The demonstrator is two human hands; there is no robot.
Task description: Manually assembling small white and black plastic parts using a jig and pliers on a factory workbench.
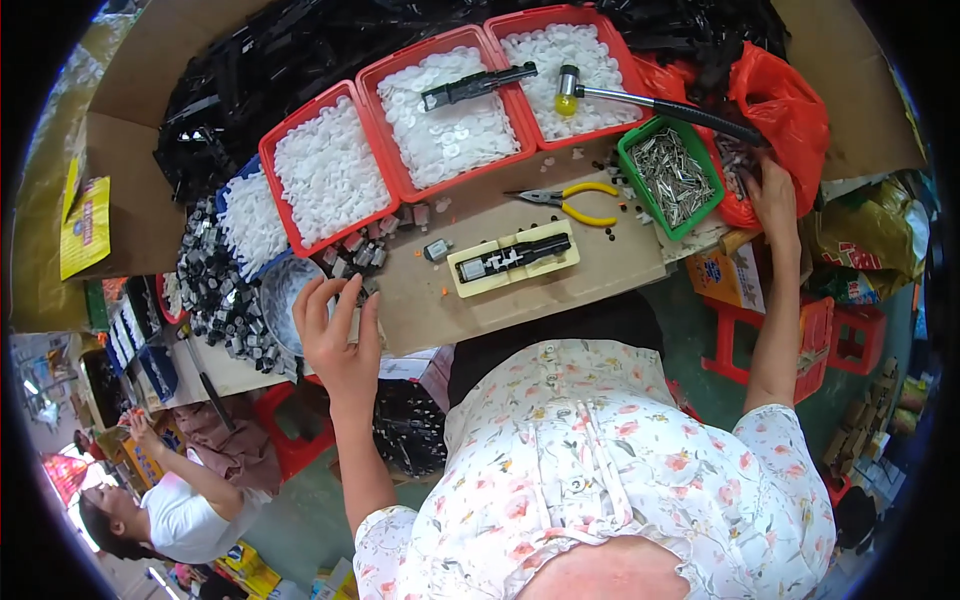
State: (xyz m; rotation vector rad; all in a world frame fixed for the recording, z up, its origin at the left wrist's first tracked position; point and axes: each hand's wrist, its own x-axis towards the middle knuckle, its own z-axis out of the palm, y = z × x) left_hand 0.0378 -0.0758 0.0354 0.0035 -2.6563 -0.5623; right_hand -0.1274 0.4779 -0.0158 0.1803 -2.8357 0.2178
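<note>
Your left hand [342, 348] hangs with its fingers spread wide, nothing in them, beside a metal bowl [275, 310] near the heap of small silver motors [222, 305]. Your right hand [775, 205] reaches to the opening of a red plastic bag [783, 100]; its fingertips are hidden, so you cannot tell what they grip. Between your hands, the black geared assembly [540, 249] lies in a cream fixture [520, 281] on the cardboard [425, 315], below the yellow-handled pliers [555, 198] and left of the green tray [682, 232] of metal pins.
</note>
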